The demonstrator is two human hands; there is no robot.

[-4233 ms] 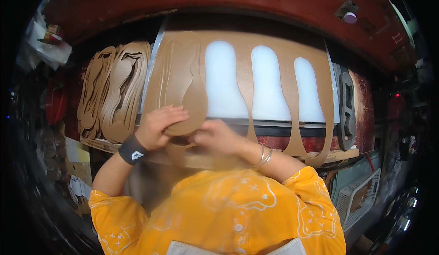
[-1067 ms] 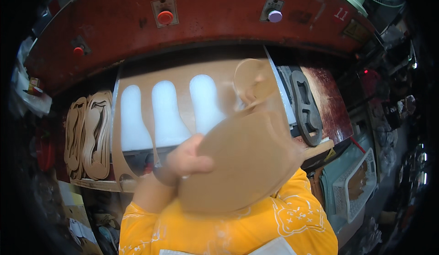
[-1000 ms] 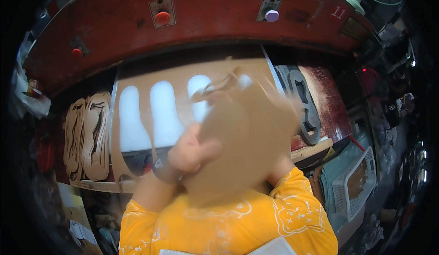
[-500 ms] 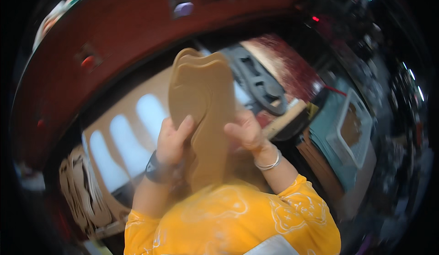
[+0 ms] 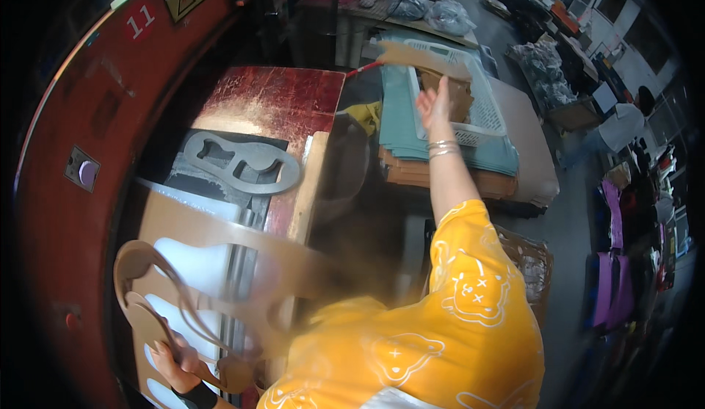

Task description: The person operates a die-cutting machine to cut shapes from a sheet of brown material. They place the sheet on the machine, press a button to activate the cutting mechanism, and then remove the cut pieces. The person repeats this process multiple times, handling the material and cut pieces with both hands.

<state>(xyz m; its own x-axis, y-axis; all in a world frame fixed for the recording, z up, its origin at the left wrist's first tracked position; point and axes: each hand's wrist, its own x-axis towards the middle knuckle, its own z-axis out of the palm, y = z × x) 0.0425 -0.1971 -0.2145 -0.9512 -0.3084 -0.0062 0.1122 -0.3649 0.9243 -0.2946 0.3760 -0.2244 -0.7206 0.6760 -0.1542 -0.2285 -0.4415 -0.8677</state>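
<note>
At the lower left, my left hand [image 5: 175, 363] is closed around a tan insole-shaped piece [image 5: 147, 324]. Curved tan strips loop beside it, blurred, so I cannot tell whether they are gripped too. My right hand [image 5: 435, 106] reaches out to the far right, fingers stretched and apart, over a white plastic basket [image 5: 485, 115]. Brown cut pieces [image 5: 459, 100] lie in the basket. Just beyond the fingertips a blurred tan piece [image 5: 415, 57] lies across the basket's far side, apart from the hand or barely touching; I cannot tell which.
A grey metal sole-shaped cutting die [image 5: 242, 163] rests on the machine bed beside a worn red board [image 5: 275, 97]. A tan sheet with sole-shaped holes [image 5: 183, 222] lies nearer. Teal sheets [image 5: 400, 126] are stacked under the basket. The red machine body [image 5: 55, 233] stands left.
My hands have parted from the tan insole-shaped pieces held together in front of me. The right has swung out over the basket and opened; the left has moved down left. The view has turned right.
</note>
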